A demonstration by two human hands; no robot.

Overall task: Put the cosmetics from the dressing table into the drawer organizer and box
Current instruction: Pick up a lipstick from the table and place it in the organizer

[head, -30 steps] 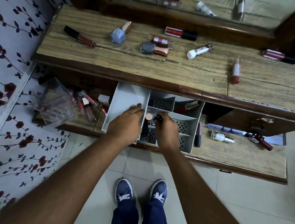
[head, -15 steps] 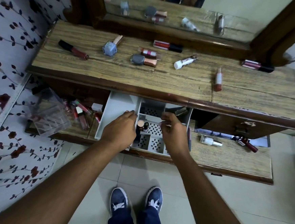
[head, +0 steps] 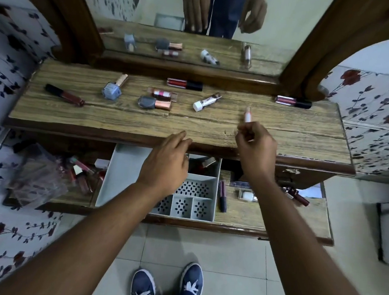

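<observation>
Right hand (head: 254,145) pinches toward the pink tube (head: 247,114) on the table (head: 121,118), contact unclear; left hand (head: 168,161) hovers loosely open above the organizer (head: 126,172).

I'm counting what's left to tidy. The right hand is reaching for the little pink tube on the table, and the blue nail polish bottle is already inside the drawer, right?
Not quite. The head view shows the blue nail polish bottle lying on the table, not in the drawer. The right hand is indeed reaching for the little pink tube.
</observation>
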